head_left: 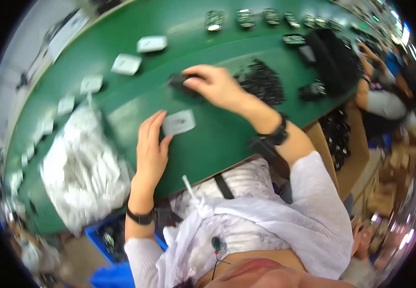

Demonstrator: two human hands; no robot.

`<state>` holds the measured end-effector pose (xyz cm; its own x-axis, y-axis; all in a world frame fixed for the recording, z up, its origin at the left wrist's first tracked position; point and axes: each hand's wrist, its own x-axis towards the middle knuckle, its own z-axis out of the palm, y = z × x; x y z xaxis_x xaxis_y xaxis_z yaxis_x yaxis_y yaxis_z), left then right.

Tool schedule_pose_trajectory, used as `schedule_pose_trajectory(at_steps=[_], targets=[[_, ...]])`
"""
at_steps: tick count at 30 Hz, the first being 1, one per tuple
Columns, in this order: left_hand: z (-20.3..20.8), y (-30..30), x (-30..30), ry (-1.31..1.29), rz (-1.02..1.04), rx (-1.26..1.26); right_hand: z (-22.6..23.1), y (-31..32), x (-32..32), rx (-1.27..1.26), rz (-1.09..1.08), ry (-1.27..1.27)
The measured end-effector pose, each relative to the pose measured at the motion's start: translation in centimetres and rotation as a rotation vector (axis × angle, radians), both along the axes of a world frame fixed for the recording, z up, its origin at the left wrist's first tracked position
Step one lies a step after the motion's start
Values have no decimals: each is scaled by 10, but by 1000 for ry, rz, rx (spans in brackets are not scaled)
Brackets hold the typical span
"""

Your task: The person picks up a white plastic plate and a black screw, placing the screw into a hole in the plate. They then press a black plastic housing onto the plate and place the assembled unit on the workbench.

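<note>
My right hand (216,88) is closed around a dark, blocky object (181,84) above the green table. Motion blurs that object, so its kind does not show. Lower and to the left, my left hand (151,144) rests with fingers stretched out and thumb apart. Its fingertips are at the left edge of a flat white rectangular piece (179,123) with a small dark mark in its middle. Just right of my right hand lies a pile of small black parts (261,83).
More white pieces (126,64) curve along the table's (188,53) left side, beside a white plastic bag (85,168). Green-and-black units (245,18) line the far edge. A black cloth-like heap (332,62) lies right; a co-worker (385,103) sits beyond. Below stand a cardboard box (354,163) and blue bin (97,240).
</note>
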<state>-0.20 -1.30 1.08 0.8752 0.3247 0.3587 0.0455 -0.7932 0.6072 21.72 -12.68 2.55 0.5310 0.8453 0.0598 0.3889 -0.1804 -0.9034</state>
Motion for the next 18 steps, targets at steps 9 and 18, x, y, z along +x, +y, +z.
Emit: schedule_pose_trajectory(at_steps=[9,18], targets=[[2,7,-20,-28,112,-276,14,-12,-49,124,270,-514],[-10,8,-23,80,-5,22,10,-11,-68,43,303,-677]])
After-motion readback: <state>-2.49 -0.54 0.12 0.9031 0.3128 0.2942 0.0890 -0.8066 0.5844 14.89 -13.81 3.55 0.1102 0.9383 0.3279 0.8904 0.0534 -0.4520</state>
